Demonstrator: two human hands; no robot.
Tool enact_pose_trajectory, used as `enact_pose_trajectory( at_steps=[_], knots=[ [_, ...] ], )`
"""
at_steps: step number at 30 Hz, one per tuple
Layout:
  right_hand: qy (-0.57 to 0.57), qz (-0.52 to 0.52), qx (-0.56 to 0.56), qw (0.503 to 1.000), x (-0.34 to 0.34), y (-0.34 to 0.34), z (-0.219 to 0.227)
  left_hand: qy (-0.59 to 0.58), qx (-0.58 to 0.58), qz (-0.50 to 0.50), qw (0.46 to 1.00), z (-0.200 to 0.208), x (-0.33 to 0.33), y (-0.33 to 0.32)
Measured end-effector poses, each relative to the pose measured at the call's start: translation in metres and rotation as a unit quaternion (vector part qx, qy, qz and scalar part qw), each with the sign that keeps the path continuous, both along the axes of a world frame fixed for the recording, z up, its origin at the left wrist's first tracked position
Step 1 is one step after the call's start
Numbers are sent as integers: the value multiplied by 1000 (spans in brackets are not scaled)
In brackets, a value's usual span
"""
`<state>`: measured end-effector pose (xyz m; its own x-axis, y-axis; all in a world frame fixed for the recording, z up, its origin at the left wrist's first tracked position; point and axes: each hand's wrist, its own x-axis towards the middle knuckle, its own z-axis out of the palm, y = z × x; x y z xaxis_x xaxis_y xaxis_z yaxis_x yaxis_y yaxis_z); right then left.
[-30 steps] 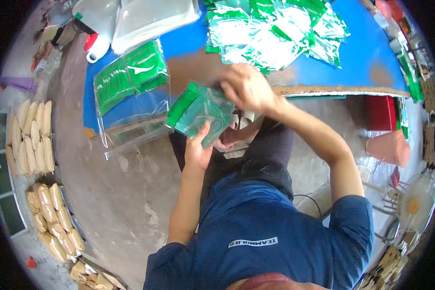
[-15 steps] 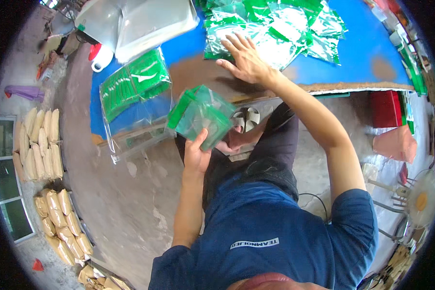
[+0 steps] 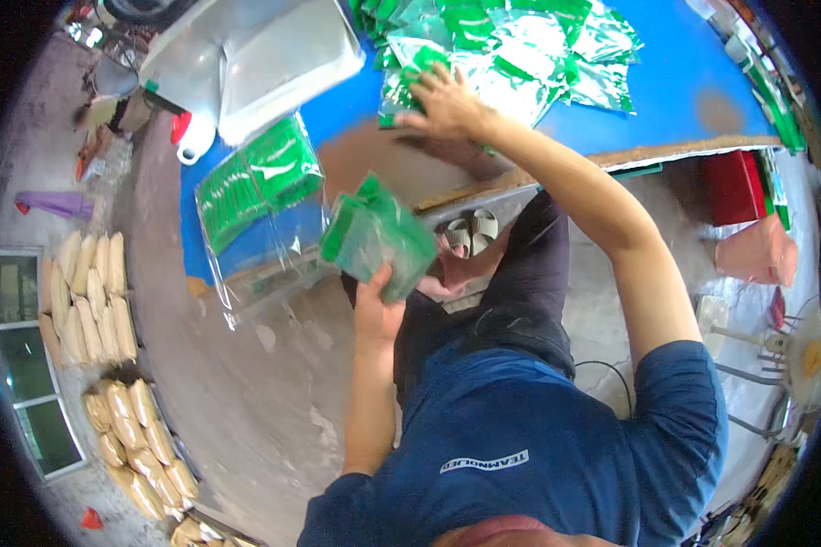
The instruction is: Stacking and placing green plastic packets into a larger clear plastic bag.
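My left hand (image 3: 379, 305) is closed around a small bunch of clear and green plastic packets (image 3: 380, 239), held above my lap in front of the table edge. My right hand (image 3: 447, 105) lies with fingers spread at the near left edge of a heap of shiny green-and-clear packets (image 3: 520, 59) on the blue table (image 3: 680, 68). Its fingertips touch the heap or hover just over it; I cannot tell which. Left of my hands, a large clear bag (image 3: 260, 187) holds rows of green packets packed upright, its mouth hanging over the table edge.
At the table's far left are a stack of clear plastic sheets or bags (image 3: 287, 68) and a white container with a red top (image 3: 194, 141). Brown sacks (image 3: 87, 296) are piled at the left wall. To the right stand a red box (image 3: 732, 189), a pink bin (image 3: 757, 251) and a fan (image 3: 798, 356).
My right hand has shifted slightly left on the near edge of the heap. The packets in my left hand have tilted a little, and the whole view has turned slightly.
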<state>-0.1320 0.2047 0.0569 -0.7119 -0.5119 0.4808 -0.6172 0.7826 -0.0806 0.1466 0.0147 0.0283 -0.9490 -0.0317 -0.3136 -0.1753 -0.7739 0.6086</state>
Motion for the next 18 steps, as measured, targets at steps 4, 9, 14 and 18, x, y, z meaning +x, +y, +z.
enact_pose_trajectory(
  at_steps=[4,9,14,18],
  knots=[
    [-74,179,101,976,73,-25,36,32,57,11,998,-17,22,-17],
    [-42,358,9,933,108,-3,19,79,47,1,996,-15,33,-29],
    [-352,139,-383,843,148,-15,64,112,19,12,993,21,9,-11],
    [-267,118,-318,902,96,-48,54,95,8,13,995,6,-5,-6]
  ],
)
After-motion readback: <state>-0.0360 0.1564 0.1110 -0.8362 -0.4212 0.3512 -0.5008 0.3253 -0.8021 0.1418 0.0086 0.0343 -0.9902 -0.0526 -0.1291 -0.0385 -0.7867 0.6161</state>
